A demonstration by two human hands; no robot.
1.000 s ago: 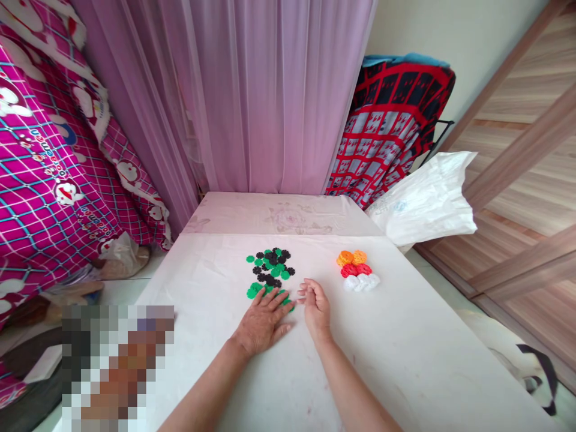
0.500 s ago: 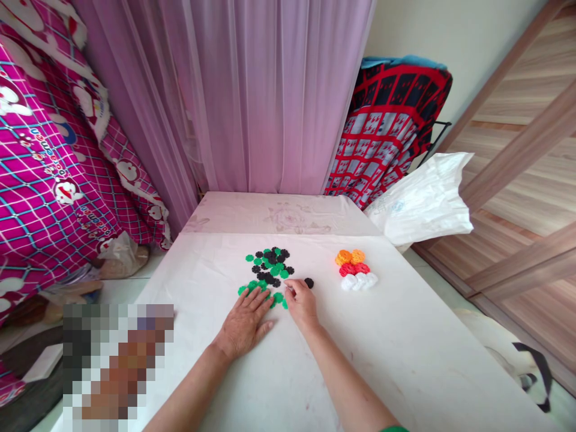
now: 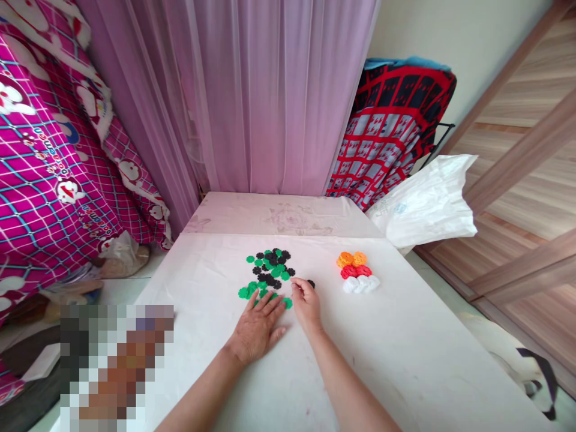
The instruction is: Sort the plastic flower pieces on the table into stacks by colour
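My left hand (image 3: 257,330) lies flat with spread fingers, its fingertips on green scalloped discs (image 3: 246,291) at the near side of a pile. My right hand (image 3: 308,307) is just to its right, thumb and forefinger pressed together; whatever may be between them is too small to make out. Beyond both hands, black scalloped discs (image 3: 269,280) overlap more green ones (image 3: 281,272). A single black disc (image 3: 312,283) is partly hidden behind my right fingers, and a green disc (image 3: 287,303) lies between the two hands.
To the right on the white-covered table (image 3: 396,348) sit small bunched pieces in rows: orange (image 3: 352,259), red (image 3: 356,272) and white (image 3: 361,284). A white bag (image 3: 427,201) stands off the table's right edge. A purple curtain (image 3: 279,96) hangs behind.
My left hand has slid a little to the right and nearer me. The right hand has shifted slightly right, fingers still pinched, now covering part of the lone black disc.
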